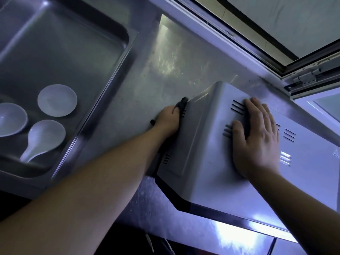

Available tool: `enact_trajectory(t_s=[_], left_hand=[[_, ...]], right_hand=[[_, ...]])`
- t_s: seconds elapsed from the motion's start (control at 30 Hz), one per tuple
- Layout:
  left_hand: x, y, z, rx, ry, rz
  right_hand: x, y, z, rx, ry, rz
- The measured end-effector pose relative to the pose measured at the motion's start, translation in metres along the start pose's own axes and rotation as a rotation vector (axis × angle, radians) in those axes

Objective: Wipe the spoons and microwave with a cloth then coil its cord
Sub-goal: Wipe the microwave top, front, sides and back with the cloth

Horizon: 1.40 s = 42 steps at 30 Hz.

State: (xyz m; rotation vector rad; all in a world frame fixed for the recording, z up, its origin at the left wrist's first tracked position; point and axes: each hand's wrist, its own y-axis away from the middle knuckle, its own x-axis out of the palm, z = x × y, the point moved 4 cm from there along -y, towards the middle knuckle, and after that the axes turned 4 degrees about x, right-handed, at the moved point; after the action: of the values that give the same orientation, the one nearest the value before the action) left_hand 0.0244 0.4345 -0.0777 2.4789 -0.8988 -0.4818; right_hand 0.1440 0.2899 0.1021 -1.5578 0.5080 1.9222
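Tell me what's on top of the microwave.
The right hand lies flat on top of the microwave, covering some vent slots. Anything under the palm is hidden. The left hand grips the black cord at the side, not on top.

Left hand (168, 120): curled round a dark object (183, 102) against the microwave's (211, 162) left side.
Left arm (92, 190): bare, stretched forward.
Right hand (257, 137): flat on the microwave's top, fingers straight, slightly spread.
Right arm (298, 208): bare, reaching forward.
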Motion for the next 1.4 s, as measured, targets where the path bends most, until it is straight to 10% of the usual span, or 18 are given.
enact_trajectory(t_s=[0.3, 0.6, 0.93, 1.4], left_hand=[[-0.006, 0.053, 0.008, -0.031, 0.144, -0.041], [-0.012, 0.074, -0.074, 0.389, 0.441, 0.027], [-0.023, 0.196, -0.028, 0.613, 0.226, -0.051], [0.001, 0.192, 0.091, 0.191, 0.131, -0.155]], right_hand=[[0.001, 0.0, -0.002, 0.001, -0.007, 0.0], [0.0, 0.001, 0.0, 0.026, 0.005, 0.01], [0.0, 0.0, -0.001, 0.02, -0.011, 0.021], [0.002, -0.003, -0.003, -0.003, -0.011, -0.005]])
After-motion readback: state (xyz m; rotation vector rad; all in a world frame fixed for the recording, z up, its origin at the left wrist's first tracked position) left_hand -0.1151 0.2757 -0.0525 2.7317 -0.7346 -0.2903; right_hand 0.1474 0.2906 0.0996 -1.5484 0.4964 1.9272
